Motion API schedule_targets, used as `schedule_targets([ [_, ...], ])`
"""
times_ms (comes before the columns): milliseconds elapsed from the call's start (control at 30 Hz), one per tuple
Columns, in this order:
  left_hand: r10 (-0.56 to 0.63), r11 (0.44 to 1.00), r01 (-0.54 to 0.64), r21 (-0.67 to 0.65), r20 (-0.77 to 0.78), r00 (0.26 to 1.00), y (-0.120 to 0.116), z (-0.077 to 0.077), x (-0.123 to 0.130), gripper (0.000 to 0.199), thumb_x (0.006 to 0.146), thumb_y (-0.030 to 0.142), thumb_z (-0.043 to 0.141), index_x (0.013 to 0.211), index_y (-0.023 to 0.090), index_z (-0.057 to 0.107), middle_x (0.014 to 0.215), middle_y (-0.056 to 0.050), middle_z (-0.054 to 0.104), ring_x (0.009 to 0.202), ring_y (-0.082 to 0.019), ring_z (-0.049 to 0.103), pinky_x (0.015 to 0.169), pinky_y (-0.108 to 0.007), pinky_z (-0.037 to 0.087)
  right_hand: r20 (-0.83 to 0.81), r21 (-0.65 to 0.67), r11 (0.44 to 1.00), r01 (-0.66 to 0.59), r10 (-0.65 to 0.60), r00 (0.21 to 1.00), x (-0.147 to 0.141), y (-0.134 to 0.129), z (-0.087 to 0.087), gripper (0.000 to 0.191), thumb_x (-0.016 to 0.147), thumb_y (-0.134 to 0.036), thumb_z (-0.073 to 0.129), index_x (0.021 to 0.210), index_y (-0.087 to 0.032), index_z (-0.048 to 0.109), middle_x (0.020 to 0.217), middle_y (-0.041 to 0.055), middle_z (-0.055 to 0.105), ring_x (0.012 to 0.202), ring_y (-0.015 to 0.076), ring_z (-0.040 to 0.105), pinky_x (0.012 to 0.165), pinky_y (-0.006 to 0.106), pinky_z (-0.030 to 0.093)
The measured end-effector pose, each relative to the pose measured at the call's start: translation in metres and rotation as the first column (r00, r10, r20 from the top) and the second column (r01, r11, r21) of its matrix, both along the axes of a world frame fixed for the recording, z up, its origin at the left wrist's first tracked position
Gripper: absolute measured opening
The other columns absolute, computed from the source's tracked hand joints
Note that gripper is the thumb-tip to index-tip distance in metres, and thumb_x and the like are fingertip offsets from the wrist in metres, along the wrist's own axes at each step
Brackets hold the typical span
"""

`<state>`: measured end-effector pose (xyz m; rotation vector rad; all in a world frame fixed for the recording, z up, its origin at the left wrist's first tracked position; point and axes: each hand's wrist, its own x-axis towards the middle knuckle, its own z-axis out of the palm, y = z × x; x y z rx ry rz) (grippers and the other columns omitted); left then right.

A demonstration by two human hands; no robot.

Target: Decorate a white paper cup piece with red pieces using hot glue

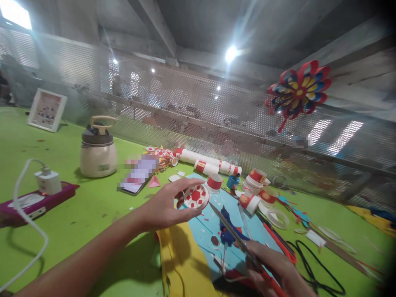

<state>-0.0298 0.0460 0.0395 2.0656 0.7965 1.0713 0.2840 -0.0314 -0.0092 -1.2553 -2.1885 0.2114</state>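
My left hand (173, 204) pinches a round white paper piece (196, 195) by its edges, between thumb and fingers. Red hexagon shapes cover its face. My right hand (275, 264), at the lower right, is closed around scissors (230, 227) with long grey blades and red handles. The blade tips point up and left, close to the round piece's right edge; whether they touch it I cannot tell. Below the blades, a dark blue glue gun (227, 235) lies on a light blue sheet (198, 231) strewn with paper scraps. A red and white paper cup (214, 182) stands just behind the round piece.
Cut paper cups (250, 200) and a tape roll (277, 218) lie to the right, beside a black cable (312, 268). Leftward are a phone (139, 173), a jug (98, 154) and a purple power strip (62, 192). A flower pinwheel (299, 93) stands before the mesh screen.
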Motion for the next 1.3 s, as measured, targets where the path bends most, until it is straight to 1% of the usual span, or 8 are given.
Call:
schedule_targets([
  [133,-0.011,0.999,0.012,-0.044,0.031,0.999,0.0,0.001,0.001,0.052,0.081,0.039,0.066,0.129,0.024,0.05,0.131,-0.009,0.055,0.1,-0.022,0.062,0.088,-0.041,0.053,0.007,-0.081,0.997,-0.005,0.006,1.0,-0.002,-0.001,0.004,0.035,0.087,-0.039,0.057,0.12,-0.028,0.065,0.113,0.0102,0.071,0.096,0.0263,0.07,0.084,0.038,0.057],
  [267,-0.022,0.999,0.024,-0.045,0.039,0.999,0.0,0.0,0.001,0.052,0.081,0.038,0.066,0.129,0.024,0.051,0.132,-0.009,0.055,0.101,-0.022,0.062,0.09,-0.042,0.052,0.008,-0.22,0.968,-0.125,0.13,0.992,-0.011,-0.001,0.018,0.036,0.091,-0.029,0.051,0.126,-0.029,0.059,0.109,0.0085,0.072,0.091,0.0235,0.071,0.08,0.034,0.057],
  [400,-0.026,1.0,0.026,-0.015,0.024,0.999,-0.002,0.001,0.001,0.052,0.081,0.037,0.066,0.129,0.024,0.051,0.125,-0.007,0.059,0.101,-0.022,0.062,0.089,-0.041,0.053,-0.052,-0.273,0.934,-0.229,0.224,0.973,-0.023,-0.002,0.029,0.038,0.091,-0.023,0.047,0.126,-0.031,0.058,0.101,0.0058,0.072,0.088,0.0215,0.071,0.077,0.032,0.056],
  [633,-0.045,0.999,0.045,0.013,-0.009,0.999,-0.006,0.005,0.001,0.051,0.081,0.035,0.065,0.129,0.023,0.052,0.112,-0.006,0.063,0.095,-0.019,0.062,0.086,-0.037,0.052,0.079,-0.231,0.958,-0.171,0.193,0.978,-0.019,-0.002,0.024,0.025,0.089,-0.024,0.051,0.105,-0.027,0.07,0.096,0.0068,0.072,0.086,0.0225,0.069,0.078,0.035,0.055],
  [700,-0.053,0.998,0.054,0.018,-0.015,0.998,-0.007,0.006,0.0,0.052,0.081,0.035,0.065,0.13,0.023,0.052,0.114,-0.006,0.063,0.096,-0.02,0.061,0.086,-0.037,0.052,0.098,-0.219,0.964,-0.154,0.178,0.979,-0.016,-0.001,0.022,0.026,0.088,-0.024,0.052,0.107,-0.028,0.069,0.099,0.0063,0.073,0.088,0.0228,0.069,0.079,0.036,0.055],
  [933,-0.081,0.997,0.081,0.0,-0.01,0.997,-0.007,0.007,-0.001,0.053,0.08,0.037,0.066,0.13,0.023,0.052,0.117,-0.006,0.062,0.1,-0.021,0.06,0.089,-0.037,0.051,0.076,-0.247,0.949,-0.197,0.222,0.972,-0.015,0.0,0.019,0.027,0.089,-0.026,0.049,0.102,-0.027,0.072,0.102,0.0056,0.073,0.09,0.0222,0.068,0.08,0.036,0.055],
  [1133,-0.081,0.996,0.082,0.021,-0.033,0.996,-0.008,0.005,-0.002,0.052,0.081,0.033,0.065,0.131,0.025,0.051,0.122,-0.005,0.059,0.105,-0.021,0.057,0.09,-0.037,0.049,0.07,-0.136,0.983,-0.12,0.131,0.989,-0.005,-0.002,0.008,0.026,0.086,-0.03,0.059,0.107,-0.03,0.073,0.11,0.0068,0.072,0.097,0.0265,0.068,0.085,0.04,0.055],
  [1300,-0.104,0.994,0.106,0.038,-0.041,0.994,-0.007,0.004,-0.003,0.053,0.081,0.029,0.065,0.132,0.026,0.049,0.119,-0.004,0.059,0.104,-0.021,0.057,0.088,-0.036,0.05,0.031,-0.155,0.972,-0.176,0.183,0.983,-0.006,0.001,0.011,0.026,0.086,-0.033,0.058,0.107,-0.029,0.072,0.099,0.0064,0.075,0.087,0.0245,0.07,0.076,0.035,0.058],
])
